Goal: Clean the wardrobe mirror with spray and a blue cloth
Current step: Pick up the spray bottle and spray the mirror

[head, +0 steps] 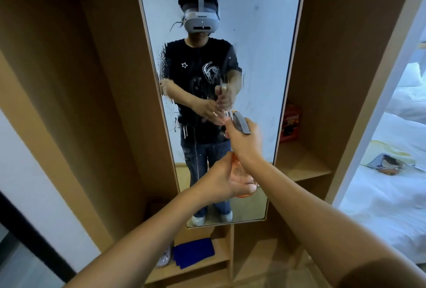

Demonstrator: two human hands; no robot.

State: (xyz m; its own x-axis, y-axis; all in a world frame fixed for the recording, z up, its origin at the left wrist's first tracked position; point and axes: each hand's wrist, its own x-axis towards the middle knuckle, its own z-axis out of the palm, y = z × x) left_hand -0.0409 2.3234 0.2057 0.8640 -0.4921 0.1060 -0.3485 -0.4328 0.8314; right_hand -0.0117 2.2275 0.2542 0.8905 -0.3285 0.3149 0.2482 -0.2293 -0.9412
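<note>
1. Brown wooden wardrobe panels (80,103) fill my view, with white bedding (391,195) off to my right.
2. Straight ahead stands the tall narrow wardrobe mirror (260,34), set in its thin pale frame between the wooden sides.
3. Wet streaks and droplets (164,73) run down the mirror's left and middle parts; the upper glass looks dry.
4. My right hand (244,142) is up in front of the glass, closed around the neck of the clear spray bottle with orange tint and grey trigger head (241,124).
5. My left hand (227,180) cups the bottle's body from below, fingers curled round it, so both hands are together on the one bottle.
6. Whether my finger is pressing the trigger, I cannot tell; the hand is blurred.
7. Down low, the folded dark blue cloth (193,252) lies flat on the wardrobe's bottom shelf (221,255), well apart from both hands.
8. Just beside the cloth's left edge sits a pale perforated shoe (164,258), partly hidden by my left forearm.
9. On the right-hand shelf, near the mirror's edge, stands a red and orange printed box (291,124).
10. Over on the bedding lies a crumpled grey and orange printed packet (387,163).
</note>
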